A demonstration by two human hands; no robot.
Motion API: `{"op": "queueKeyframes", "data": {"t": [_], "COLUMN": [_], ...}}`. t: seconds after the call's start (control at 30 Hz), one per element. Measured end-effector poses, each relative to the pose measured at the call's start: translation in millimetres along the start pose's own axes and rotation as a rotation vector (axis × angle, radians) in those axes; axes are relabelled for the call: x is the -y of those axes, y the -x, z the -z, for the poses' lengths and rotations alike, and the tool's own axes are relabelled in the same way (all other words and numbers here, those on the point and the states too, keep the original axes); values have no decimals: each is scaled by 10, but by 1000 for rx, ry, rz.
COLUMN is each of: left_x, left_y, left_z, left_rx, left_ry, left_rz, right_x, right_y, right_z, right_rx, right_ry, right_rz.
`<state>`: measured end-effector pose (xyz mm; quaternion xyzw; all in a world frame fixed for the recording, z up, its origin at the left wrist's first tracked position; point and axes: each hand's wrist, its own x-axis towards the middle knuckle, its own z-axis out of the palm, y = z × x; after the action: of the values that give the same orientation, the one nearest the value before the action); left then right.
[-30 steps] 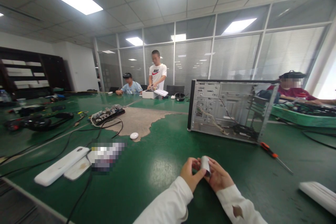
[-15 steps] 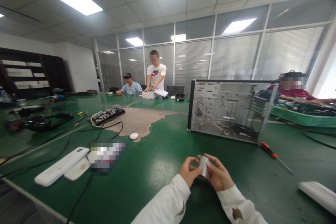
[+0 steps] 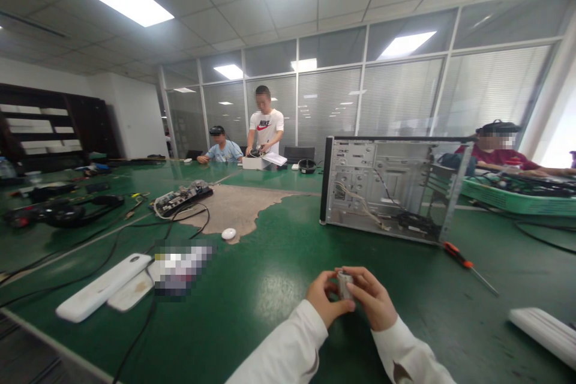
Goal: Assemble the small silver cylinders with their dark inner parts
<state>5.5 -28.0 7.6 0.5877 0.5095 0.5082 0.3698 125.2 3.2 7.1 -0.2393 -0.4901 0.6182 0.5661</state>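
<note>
A small silver cylinder (image 3: 345, 285) is held above the green table (image 3: 252, 324), between my two hands. My left hand (image 3: 324, 298) grips it from the left, with the thumb near its lower end. From the right, my right hand (image 3: 371, 297) has its fingers and thumb closed on it. The cylinder's top end faces up and looks darker inside. Beyond my hands stands an open metal computer case (image 3: 382, 192), and an orange-and-black screwdriver (image 3: 468, 265) lies at its right corner.
White slabs (image 3: 103, 288), cables and a circuit assembly (image 3: 182, 198) lie to the left. A small white round object (image 3: 228, 234) is mid-table. A green basket (image 3: 517, 197) and a white block (image 3: 544, 333) are at the right. Three people are around the far side.
The cylinder has turned in my fingers, showing its top end more. My right fingers cover more of it, and my left thumb sits lower. The view has shifted slightly.
</note>
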Motion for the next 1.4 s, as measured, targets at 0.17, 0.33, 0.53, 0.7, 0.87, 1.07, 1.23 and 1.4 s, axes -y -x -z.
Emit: {"op": "queueKeyframes", "data": {"t": [0.17,0.33,0.53,0.7,0.87,1.07,1.23,1.4], "left_x": [-51,-71,33,18,24,132,116,117], "left_y": [14,6,-58,-49,-64,-113,-103,-107], "left_z": [31,72,90,86,52,-18,-9,-1], "left_rx": [-46,-97,-141,-127,-23,96,168,103], "left_ry": [-106,-235,-285,-206,20,372,501,618], "left_rz": [-47,-88,-161,-192,-194,-90,-3,107], "right_x": [31,58,118,114,119,163,117,35], "right_y": [56,109,150,125,122,141,94,53], "right_z": [-67,-148,-147,-69,-39,-49,-34,13], "right_rx": [-11,-22,61,209,216,197,5,-155], "right_ry": [177,333,598,919,1051,1103,954,830], "right_rz": [149,291,460,649,719,717,628,437]}}
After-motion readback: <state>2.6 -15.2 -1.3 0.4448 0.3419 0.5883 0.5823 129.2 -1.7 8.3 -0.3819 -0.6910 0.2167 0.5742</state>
